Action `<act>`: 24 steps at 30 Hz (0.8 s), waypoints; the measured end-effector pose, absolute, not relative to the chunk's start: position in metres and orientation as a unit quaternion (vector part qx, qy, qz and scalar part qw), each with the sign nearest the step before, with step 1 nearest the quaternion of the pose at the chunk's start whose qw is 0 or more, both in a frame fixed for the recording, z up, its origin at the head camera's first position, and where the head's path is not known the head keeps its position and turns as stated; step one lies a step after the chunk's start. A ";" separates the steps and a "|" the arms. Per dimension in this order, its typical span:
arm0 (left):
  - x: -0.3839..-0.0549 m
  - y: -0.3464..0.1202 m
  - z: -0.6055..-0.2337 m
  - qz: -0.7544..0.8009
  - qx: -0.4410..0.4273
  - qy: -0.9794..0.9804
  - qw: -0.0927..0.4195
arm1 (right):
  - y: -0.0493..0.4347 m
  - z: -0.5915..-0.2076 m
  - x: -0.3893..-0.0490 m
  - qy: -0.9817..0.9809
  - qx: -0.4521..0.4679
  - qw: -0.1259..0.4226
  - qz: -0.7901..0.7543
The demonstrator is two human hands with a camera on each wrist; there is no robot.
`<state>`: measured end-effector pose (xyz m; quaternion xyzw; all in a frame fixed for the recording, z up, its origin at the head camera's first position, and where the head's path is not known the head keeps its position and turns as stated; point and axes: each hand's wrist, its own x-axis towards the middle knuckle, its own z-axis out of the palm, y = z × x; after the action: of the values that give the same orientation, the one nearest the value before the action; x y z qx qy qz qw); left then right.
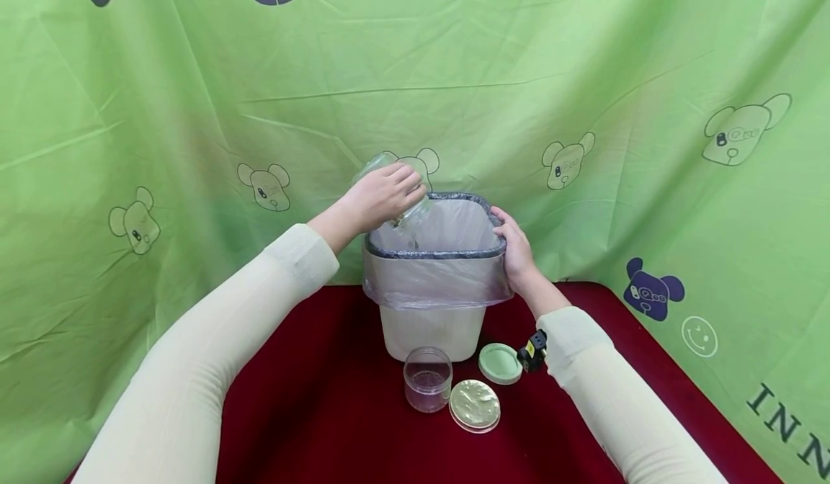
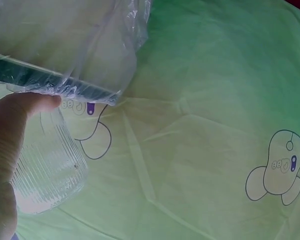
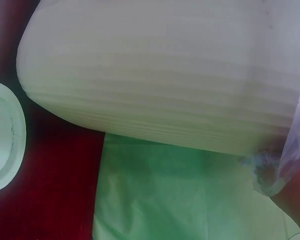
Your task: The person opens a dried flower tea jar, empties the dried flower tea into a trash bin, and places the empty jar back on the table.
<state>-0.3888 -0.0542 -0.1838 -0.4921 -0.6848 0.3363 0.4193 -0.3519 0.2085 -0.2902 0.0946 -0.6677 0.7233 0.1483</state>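
Note:
My left hand (image 1: 387,194) grips a clear ribbed jar (image 2: 50,165), tilted with its mouth down over the left side of the bin's opening. A few small dark bits show near the jar's mouth in the head view. On the far side of the opening from it, my right hand (image 1: 516,250) holds the rim of the pale waste bin (image 1: 431,333), fingers over the dark rim (image 1: 447,255). A thin translucent bag (image 1: 441,282) lines the bin and is folded down outside. In the right wrist view the bag partly covers the right hand (image 3: 295,192).
In front of the bin on the red cloth (image 1: 324,397) stand a clear round tub (image 1: 428,390), a gold foil-topped disc (image 1: 475,403) and a pale green lid (image 1: 500,363). A green printed curtain (image 1: 324,124) hangs close behind the bin and at both sides.

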 end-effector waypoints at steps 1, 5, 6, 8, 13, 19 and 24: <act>-0.389 -0.054 -0.184 0.338 -0.492 -0.683 0.420 | 0.208 -0.290 -0.352 -0.668 0.095 0.149 0.723; -0.389 -0.053 -0.183 0.347 -0.494 -0.675 0.425 | 0.209 -0.290 -0.352 -0.671 0.091 0.148 0.721; -0.389 -0.052 -0.183 0.348 -0.494 -0.672 0.427 | 0.209 -0.290 -0.352 -0.671 0.091 0.148 0.721; -0.389 -0.052 -0.183 0.351 -0.495 -0.668 0.431 | 0.209 -0.290 -0.352 -0.670 0.091 0.147 0.722; -0.390 -0.050 -0.183 0.361 -0.492 -0.662 0.434 | 0.209 -0.290 -0.352 -0.667 0.093 0.148 0.724; -0.389 -0.049 -0.182 0.377 -0.487 -0.653 0.441 | 0.208 -0.290 -0.351 -0.666 0.093 0.146 0.726; -0.389 -0.049 -0.180 0.388 -0.488 -0.639 0.451 | 0.208 -0.290 -0.350 -0.663 0.094 0.144 0.729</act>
<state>-0.3887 -0.0492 -0.1797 -0.4883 -0.6391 0.3875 0.4505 -0.3500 0.2084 -0.2896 0.0937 -0.6632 0.7286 0.1435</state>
